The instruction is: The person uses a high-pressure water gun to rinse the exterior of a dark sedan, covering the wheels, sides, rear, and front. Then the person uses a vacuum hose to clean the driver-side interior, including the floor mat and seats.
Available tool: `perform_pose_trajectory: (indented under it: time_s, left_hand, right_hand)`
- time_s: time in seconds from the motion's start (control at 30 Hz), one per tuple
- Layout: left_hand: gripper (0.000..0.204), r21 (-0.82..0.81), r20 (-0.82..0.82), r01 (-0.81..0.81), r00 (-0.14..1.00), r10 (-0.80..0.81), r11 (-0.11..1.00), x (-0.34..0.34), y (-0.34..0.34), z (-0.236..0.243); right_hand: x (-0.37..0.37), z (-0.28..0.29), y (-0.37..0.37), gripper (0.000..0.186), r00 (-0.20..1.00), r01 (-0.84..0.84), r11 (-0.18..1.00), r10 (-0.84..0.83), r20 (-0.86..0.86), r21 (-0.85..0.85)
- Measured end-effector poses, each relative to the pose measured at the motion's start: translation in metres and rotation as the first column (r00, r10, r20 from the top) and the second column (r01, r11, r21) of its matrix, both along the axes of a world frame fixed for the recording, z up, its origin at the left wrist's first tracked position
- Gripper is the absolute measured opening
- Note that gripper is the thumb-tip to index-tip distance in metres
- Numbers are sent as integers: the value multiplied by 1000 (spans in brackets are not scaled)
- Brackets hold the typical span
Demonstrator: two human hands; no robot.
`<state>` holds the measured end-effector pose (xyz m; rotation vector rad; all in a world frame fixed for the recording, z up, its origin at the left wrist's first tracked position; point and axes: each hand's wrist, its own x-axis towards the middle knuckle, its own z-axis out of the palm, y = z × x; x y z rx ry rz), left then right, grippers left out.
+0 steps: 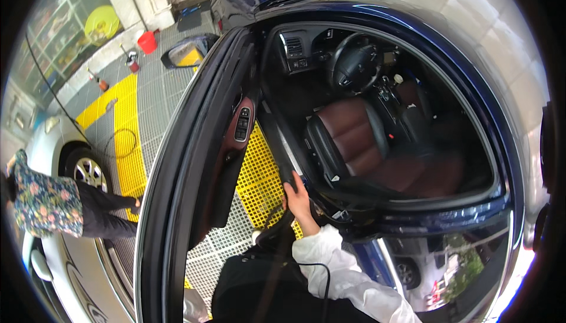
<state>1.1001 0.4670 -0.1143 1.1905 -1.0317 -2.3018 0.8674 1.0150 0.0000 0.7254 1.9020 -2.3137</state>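
Note:
My right hand [299,198], in a white sleeve, reaches in from the lower right to the doorway of a dark blue car. Its fingers are closed round a dark, tube-like thing beside the door sill [290,149]; its exact kind is unclear. Below the hand a black hose or cord [272,215] curves over the floor grating. Just beyond lies the front seat [351,128], dark red and black, with the steering wheel [355,63] farther off. On the left the car door [221,164] stands wide open. My left hand is out of the picture.
A silver car [71,270] is parked at the left, with a person in a flowered shirt [50,202] beside it. Yellow and grey grating [259,172] covers the floor. A red bucket [147,42] and spray bottles [132,63] stand far left, near a coiled hose [121,143].

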Motion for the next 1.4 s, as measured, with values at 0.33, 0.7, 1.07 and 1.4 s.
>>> perform_pose_trajectory:
  time_s: [0.33,0.7,1.07,1.4]
  left_hand:
    - [44,33,192,-414,896,401,910,71,77,40]
    - [18,-512,691,833,544,-475,209,-197,332,47]
    - [79,24,198,976,210,-958,218,-562,552,-136]
    - [72,-385,363,904,333,-871,185,-598,581,-294]
  right_hand:
    - [-89,-182,166,28,787,497,714,-131,602,-494]
    - [-208,-226,118,18,825,318,915,-138,548,-249]
    - [-295,-191,131,66,754,-606,748,432,494,271]
    - [-448,-301,308,35,961,99,-85,265,-73,991]
